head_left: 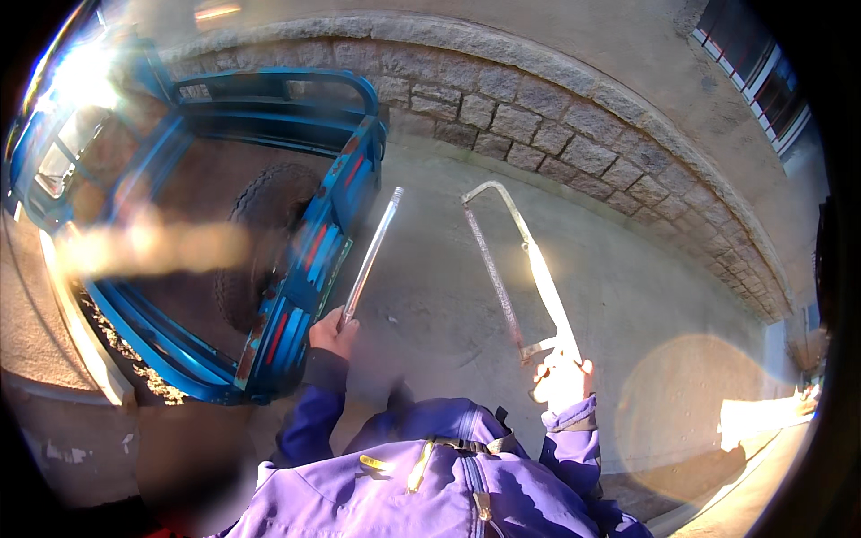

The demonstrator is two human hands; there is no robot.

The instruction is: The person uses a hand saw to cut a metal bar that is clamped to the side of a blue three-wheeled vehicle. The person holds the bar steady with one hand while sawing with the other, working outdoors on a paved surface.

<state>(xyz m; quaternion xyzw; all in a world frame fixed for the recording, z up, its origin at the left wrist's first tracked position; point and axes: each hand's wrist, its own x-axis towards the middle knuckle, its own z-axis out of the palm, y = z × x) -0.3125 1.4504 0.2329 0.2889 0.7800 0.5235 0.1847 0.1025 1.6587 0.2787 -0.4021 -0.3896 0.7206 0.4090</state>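
Note:
My left hand (334, 335) is closed round the lower end of a shiny metal pipe (372, 255), which points up and slightly right and looks threaded at its far end. In my right hand (563, 378) is the handle end of a hacksaw (543, 278). Its pale frame stands to the right and its narrow, rusty-looking blade (491, 269) to the left. Saw and pipe are held apart, with a gap between them. The saw's handle is mostly hidden by my fingers and washed out by bright sun.
At left stands a blue cargo bed (309, 260) of a vehicle, with a tyre (260, 238) lying in it. A stone wall base (529, 125) curves along the far side of the concrete ground (430, 314). A barred window (758, 72) is at upper right.

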